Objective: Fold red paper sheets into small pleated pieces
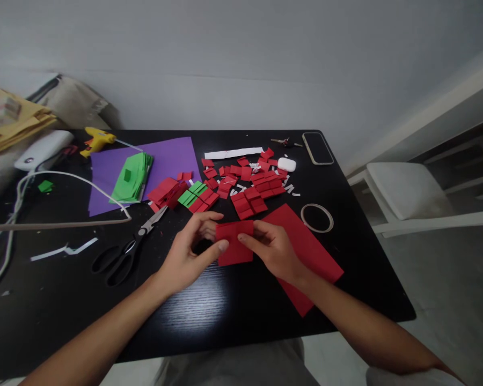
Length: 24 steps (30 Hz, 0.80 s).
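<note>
Between my two hands is a small red paper square (235, 251), held above the black table's near half. My left hand (193, 246) pinches its left edge, thumb on the front and fingers behind. On its right side my right hand (274, 247) grips the upper part, thumb laid across the face. Under my right wrist lies a larger red sheet (306, 246). Just beyond my hands are folded red paper pieces (248, 202) and a green-and-red folded piece (198, 197). Black-handled scissors (133, 242) rest to the left of my left hand.
A purple sheet (169, 150) carries a stack of green paper (131, 179). Farther left are a yellow glue gun (96, 140) and a white cable (72, 174). A tape ring (317, 217), white case (286, 164) and phone (317, 148) lie right. A white chair (406, 187) stands beside the table.
</note>
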Tool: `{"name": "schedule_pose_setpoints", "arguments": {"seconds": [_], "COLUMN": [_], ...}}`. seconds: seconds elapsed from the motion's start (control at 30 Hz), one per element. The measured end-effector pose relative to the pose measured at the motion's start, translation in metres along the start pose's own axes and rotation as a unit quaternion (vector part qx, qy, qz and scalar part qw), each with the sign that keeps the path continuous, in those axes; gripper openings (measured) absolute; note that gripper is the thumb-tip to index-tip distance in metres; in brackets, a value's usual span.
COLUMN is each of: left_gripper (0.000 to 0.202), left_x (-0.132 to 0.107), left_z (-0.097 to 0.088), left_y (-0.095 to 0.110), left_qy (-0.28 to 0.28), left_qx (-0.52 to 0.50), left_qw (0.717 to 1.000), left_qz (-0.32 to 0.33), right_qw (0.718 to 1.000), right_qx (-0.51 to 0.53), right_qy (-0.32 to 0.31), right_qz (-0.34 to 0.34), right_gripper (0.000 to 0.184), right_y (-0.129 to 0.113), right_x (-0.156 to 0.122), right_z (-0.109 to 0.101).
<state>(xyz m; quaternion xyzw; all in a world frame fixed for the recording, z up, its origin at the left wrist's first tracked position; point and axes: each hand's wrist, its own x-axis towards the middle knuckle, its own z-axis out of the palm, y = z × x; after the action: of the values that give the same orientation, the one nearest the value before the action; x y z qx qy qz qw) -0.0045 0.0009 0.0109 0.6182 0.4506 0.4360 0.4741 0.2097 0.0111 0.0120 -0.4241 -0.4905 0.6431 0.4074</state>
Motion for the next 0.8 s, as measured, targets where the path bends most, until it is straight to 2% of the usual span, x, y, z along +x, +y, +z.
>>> {"name": "schedule_pose_setpoints", "arguments": {"seconds": [0.2,0.33,0.47,0.53,0.67,0.8], "left_gripper": [0.023,0.015,0.015,0.014,0.012,0.021], "left_x": [-0.0006,-0.0026,-0.0029,-0.0022,-0.0002,0.0012], "left_z": [-0.0038,-0.0051,-0.0048,-0.0041,-0.0039,-0.0047], "left_y": [-0.0003,-0.0008,0.0000,0.0005,0.0018,0.0032], "left_qy": [0.039,0.053,0.059,0.061,0.055,0.018], "left_qx": [0.100,0.142,0.153,0.155,0.155,0.159], "left_qw": [0.994,0.986,0.983,0.983,0.982,0.979], "left_qz": [0.030,0.063,0.079,0.081,0.090,0.123], "right_qw": [0.999,0.999,0.995,0.992,0.992,0.993], "right_qx": [-0.024,-0.045,-0.070,-0.083,-0.093,-0.094], "right_qy": [-0.035,-0.011,0.066,0.083,0.075,0.049], "right_qz": [0.014,-0.013,-0.035,-0.037,-0.045,-0.054], "right_gripper": [0.016,0.016,0.016,0.017,0.016,0.013], "right_y": [0.0025,0.0034,0.0035,0.0036,0.0053,0.0076], "right_x": [-0.0030,-0.0024,-0.0014,-0.0017,-0.0032,-0.0039], "right_z": [0.0030,0.0024,0.0017,0.0018,0.0028,0.0041]}}
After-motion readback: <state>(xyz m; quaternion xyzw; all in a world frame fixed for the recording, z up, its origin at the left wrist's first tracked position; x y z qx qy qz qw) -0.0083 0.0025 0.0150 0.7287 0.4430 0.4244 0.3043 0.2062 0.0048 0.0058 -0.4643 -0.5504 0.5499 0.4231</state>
